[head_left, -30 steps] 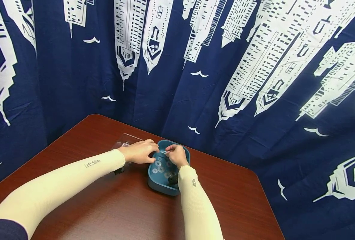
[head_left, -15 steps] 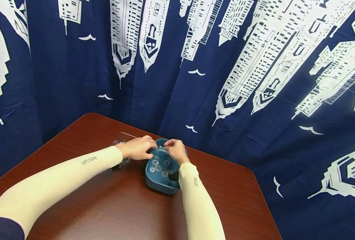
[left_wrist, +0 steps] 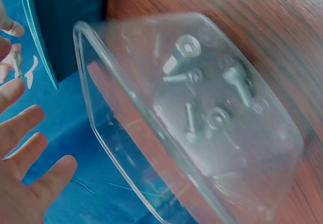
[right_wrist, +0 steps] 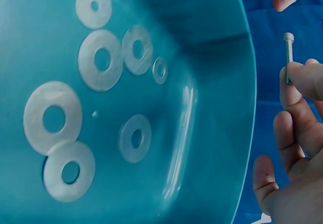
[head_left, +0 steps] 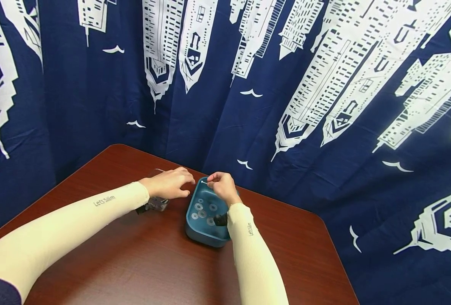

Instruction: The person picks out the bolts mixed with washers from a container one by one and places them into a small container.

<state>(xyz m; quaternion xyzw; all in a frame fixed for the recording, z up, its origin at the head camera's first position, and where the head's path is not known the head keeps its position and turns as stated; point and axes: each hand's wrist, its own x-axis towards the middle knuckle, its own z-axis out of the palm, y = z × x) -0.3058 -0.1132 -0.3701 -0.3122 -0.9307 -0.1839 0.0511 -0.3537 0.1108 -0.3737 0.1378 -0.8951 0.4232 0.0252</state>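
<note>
My right hand (head_left: pixel 223 187) pinches a small socket-head screw (right_wrist: pixel 288 57) between thumb and forefinger, its head pointing away from the fingertips. The hand is over the far end of a blue bin (head_left: pixel 206 240). Flat metal washers (right_wrist: pixel 100 61) of several sizes lie on the bin's floor. My left hand (head_left: pixel 169 183) hovers left of the bin with fingers spread and nothing in them. Beneath and beside it stands a clear plastic box (left_wrist: pixel 136 100) holding loose screws (left_wrist: pixel 238 85) and several washers or nuts; in the head view the forearm and hand partly cover it.
The brown wooden table (head_left: pixel 134 258) carries the bin and the clear box near its far edge. A dark blue curtain (head_left: pixel 218 127) with white printed buildings hangs right behind that edge.
My left hand has drawn back leftward from the bin's rim towards the clear box. My right hand has risen slightly over the bin's far end, with the screw now showing clearly.
</note>
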